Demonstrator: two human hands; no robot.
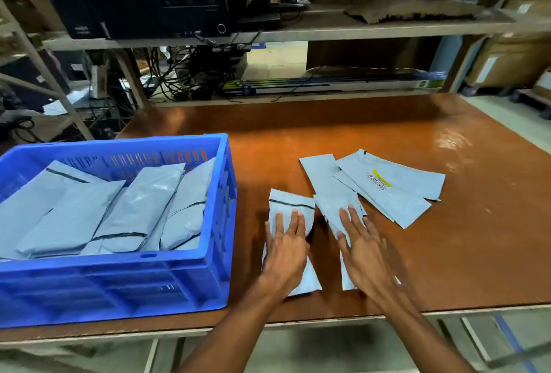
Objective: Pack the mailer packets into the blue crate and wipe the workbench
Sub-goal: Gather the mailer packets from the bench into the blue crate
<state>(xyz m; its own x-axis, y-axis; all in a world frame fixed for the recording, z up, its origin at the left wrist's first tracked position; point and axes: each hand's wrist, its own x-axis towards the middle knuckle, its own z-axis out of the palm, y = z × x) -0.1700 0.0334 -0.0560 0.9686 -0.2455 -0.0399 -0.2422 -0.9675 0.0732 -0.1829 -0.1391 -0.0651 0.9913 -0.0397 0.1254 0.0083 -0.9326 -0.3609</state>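
Note:
A blue crate (214, 223) stands at the left of the brown workbench (447, 238) with several grey mailer packets (140, 208) inside it. My left hand (287, 249) rests flat, fingers straight, on a grey packet with a black strip (290, 202). My right hand (362, 249) lies flat on a second grey packet (335, 205) beside it. Further right, several flat mailers overlap; the top one (399, 178) carries a barcode label with a yellow mark. No cloth is in view.
A metal shelf (357, 31) runs along the back with black computer units (161, 11), tangled cables (190, 74) and a long boxed item (328, 86). Cardboard boxes (507, 62) stand at the far right. The bench's front edge runs just below my wrists.

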